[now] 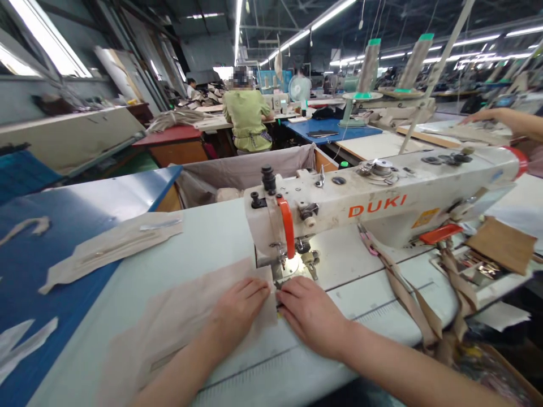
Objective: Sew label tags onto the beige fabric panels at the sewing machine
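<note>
A thin, pale beige fabric piece [186,311] lies on the sewing machine's light table, its right edge just in front of the needle area. My left hand [241,308] rests flat on this fabric near that edge, fingers stretched out. Close beside it, my right hand [314,316] has its fingers bent and pressed together at the fabric's edge; whatever is under the fingertips is hidden. Just beyond both hands is the lit presser foot area [292,264] of the white sewing machine [331,209], with an orange guard [286,226] above it.
Pink-handled snips [368,243] and hanging fabric strips [407,299] lie right of the machine head. A small parts tray [475,263] is farther right. A beige pocket-like piece [114,246] lies left, partly on a blue table [55,249]. A co-worker's arm [504,120] reaches in at right.
</note>
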A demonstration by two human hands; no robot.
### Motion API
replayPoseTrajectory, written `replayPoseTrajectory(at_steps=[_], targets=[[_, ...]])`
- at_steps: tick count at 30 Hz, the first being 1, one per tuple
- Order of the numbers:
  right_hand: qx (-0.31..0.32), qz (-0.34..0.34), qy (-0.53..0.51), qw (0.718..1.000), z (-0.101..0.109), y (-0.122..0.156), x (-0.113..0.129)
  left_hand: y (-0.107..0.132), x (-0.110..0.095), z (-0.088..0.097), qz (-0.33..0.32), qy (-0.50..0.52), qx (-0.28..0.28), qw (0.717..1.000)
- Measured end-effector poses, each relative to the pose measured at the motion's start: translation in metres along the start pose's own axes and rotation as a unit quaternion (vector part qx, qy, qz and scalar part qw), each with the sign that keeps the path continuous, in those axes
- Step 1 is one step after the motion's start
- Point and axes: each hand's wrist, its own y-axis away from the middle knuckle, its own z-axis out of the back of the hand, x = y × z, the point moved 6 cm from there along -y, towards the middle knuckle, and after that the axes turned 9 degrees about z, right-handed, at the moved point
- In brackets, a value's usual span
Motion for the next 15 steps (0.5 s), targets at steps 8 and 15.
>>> replayPoseTrajectory(at_steps=[8, 15], targets=[[-0.008, 0.022, 0.070, 0.997, -0.008, -0.008, -0.006, 0.000, 0.001, -0.003, 0.011, 0.004, 0.012, 1.000], [0.017, 0.039, 0.139, 0.989, -0.009, -0.013, -0.004, 0.003, 0.001, -0.004, 0.029, 0.002, 0.016, 0.999]])
